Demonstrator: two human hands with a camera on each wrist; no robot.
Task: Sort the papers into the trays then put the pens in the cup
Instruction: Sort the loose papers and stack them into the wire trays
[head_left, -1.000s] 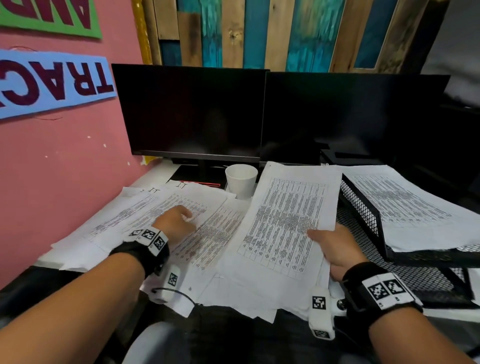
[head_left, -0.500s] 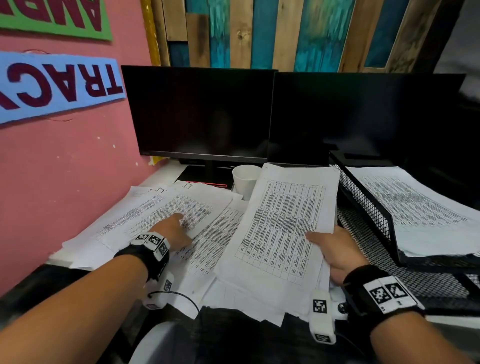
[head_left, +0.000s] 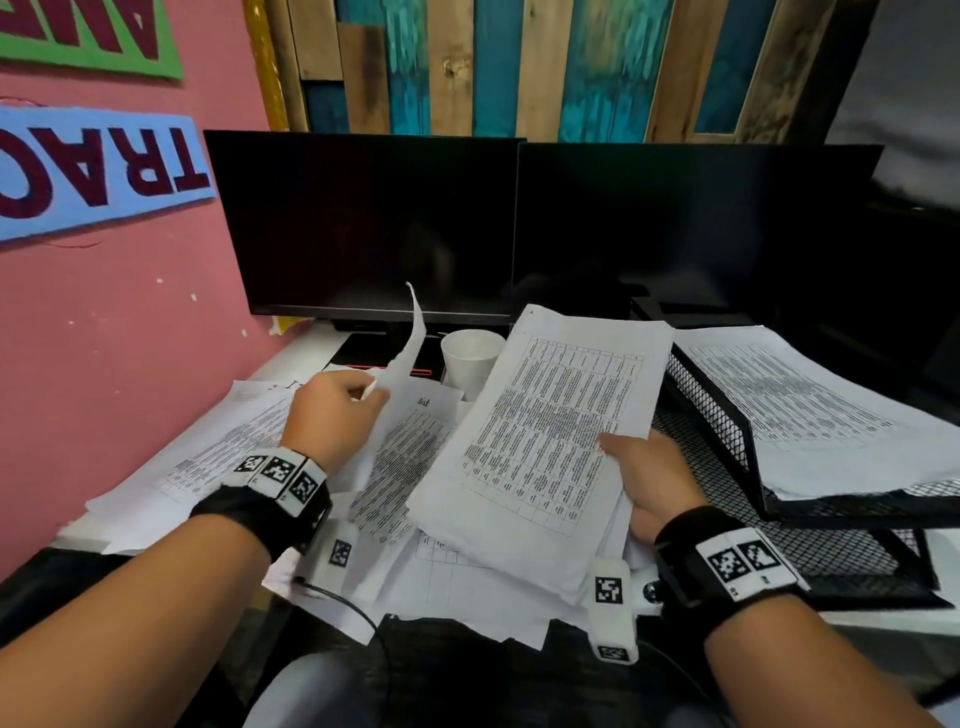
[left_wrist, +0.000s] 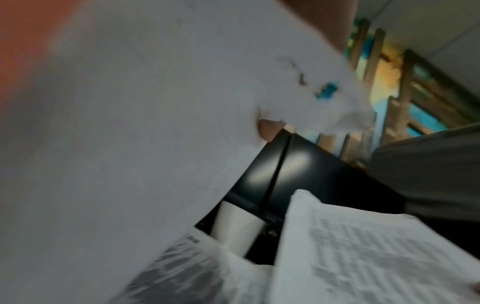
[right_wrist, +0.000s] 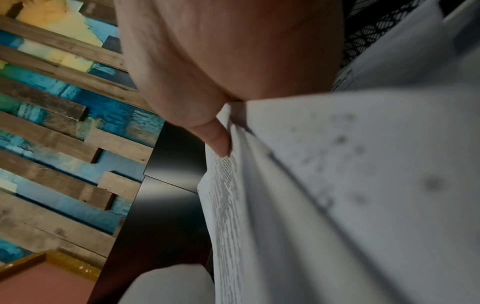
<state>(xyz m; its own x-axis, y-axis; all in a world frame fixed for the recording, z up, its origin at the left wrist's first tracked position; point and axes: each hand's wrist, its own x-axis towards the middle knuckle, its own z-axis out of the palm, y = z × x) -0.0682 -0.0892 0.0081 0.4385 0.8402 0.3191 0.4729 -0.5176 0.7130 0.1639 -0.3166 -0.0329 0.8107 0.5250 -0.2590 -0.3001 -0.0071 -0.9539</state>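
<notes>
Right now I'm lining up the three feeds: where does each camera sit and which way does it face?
Head: on the forehead, looking down the desk; both forearms, left hand, right hand.
Left wrist: under the wrist, facing up along a lifted sheet; one fingertip.
Right wrist: under the wrist, facing along the paper stack; palm, thumb.
All three share the white cup.

Left hand (head_left: 332, 415) pinches a lifted sheet (head_left: 410, 353) (edge-on, curling upward); right hand (head_left: 649, 483) holds a printed stack (head_left: 550, 441).
</notes>
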